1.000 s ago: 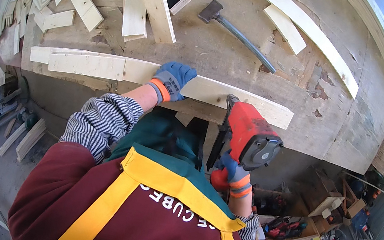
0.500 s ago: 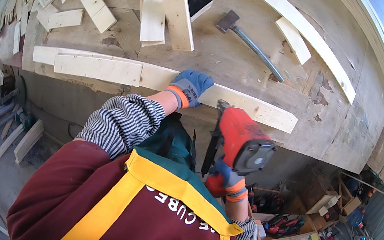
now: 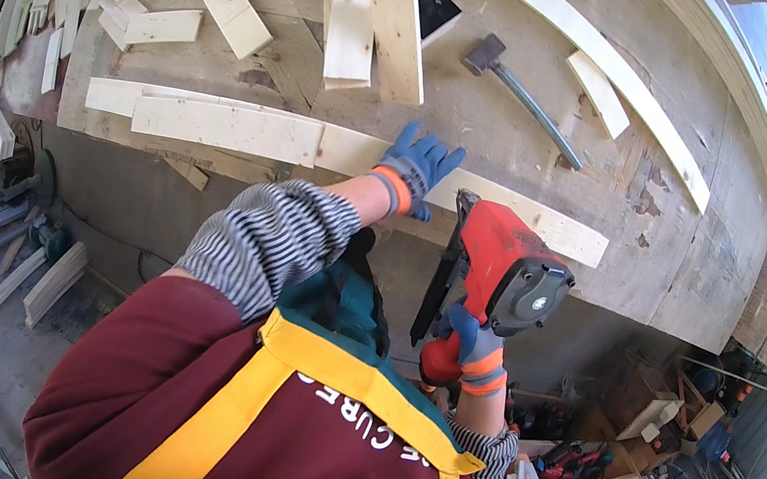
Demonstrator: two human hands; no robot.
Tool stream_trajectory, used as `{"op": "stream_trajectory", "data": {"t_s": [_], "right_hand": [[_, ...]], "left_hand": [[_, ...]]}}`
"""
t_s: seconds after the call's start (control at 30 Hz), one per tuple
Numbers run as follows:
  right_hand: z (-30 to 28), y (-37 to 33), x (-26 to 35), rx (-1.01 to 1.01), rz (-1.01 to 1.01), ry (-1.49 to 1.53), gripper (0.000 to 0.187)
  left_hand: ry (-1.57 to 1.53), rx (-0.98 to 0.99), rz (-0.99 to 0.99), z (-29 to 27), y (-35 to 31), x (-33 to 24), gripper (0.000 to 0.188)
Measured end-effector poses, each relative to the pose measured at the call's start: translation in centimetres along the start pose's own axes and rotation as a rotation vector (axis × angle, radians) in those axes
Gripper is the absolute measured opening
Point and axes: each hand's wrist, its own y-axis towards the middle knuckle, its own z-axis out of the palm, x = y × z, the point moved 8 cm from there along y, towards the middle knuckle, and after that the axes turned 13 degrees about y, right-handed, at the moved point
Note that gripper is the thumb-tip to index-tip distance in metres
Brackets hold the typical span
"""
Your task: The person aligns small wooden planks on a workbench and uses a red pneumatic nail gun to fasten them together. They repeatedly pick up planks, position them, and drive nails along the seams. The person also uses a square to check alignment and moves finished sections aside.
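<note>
Left hand (image 3: 416,166): mine is open, gloved fingers spread over the long board (image 3: 529,219), grasping nothing.
Right hand (image 3: 469,337): I have it wrapped round the grip of the red nail gun (image 3: 507,260).
Nail gun: upper end just beside the board's near edge, right of my left hand; I can't tell whether they touch.
Long board: lying along the near edge of the workbench (image 3: 642,273), with a shorter board (image 3: 225,127) against its left part.
Hammer (image 3: 528,103): on the workbench, beyond the long board.
</note>
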Motion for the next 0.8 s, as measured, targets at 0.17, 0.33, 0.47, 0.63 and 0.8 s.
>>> {"op": "stream_trajectory", "data": {"t_s": [0.17, 0.33, 0.47, 0.63, 0.8], "right_hand": [[2.3, 0.9, -2.3, -0.026, 0.098, 0.105, 0.009], [5.0, 1.9, -3.2, -0.032, 0.116, 0.099, 0.009], [7.1, 2.4, -2.4, -0.069, 0.135, 0.128, 0.006], [5.6, 2.8, -4.1, -0.093, 0.094, -0.027, 0.009], [6.5, 2.4, -4.1, -0.063, 0.149, -0.026, 0.017]], "left_hand": [[0.087, -0.014, -0.101, 2.5, -5.7, 6.4, 0.116], [0.033, 0.01, -0.036, 3.0, -5.1, 7.5, 0.102], [-0.049, -0.012, -0.013, 3.7, -5.0, 7.6, 0.089], [-0.065, -0.018, 0.027, 3.4, -4.9, 7.6, 0.084], [-0.063, -0.04, 0.019, 4.3, -4.3, 7.6, 0.086]]}}
